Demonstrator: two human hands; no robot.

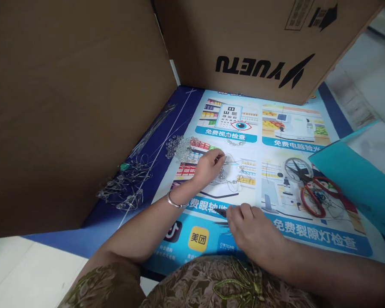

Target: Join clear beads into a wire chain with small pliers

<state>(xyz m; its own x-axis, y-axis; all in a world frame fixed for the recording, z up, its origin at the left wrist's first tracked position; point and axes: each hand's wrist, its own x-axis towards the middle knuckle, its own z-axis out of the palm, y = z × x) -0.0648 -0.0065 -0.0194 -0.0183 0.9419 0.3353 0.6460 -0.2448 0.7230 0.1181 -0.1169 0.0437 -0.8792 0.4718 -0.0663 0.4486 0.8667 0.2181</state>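
My left hand (210, 167), with a bangle at the wrist, is closed in a pinch on a thin wire (232, 161). Around its fingertips lie clear beads (234, 182) threaded on fine wire. Nearer my body, my right hand (255, 229) is closed around a small dark tool with a pointed tip, its handle hidden in the palm; I cannot make out its exact kind. Thin dark wire ends (223, 224) show just below that tip. Left of my left hand sits a pile of loose clear beads (181, 149). A short curve of beads (235, 142) lies beyond it.
Beaded wire pieces (125, 186) are heaped at the left, beside straight wires (154, 128). Red-handled scissors (312, 201) and a wire spool (298, 169) lie right. Cardboard panels (244, 38) wall the back and left. A teal board (356, 171) juts in on the right.
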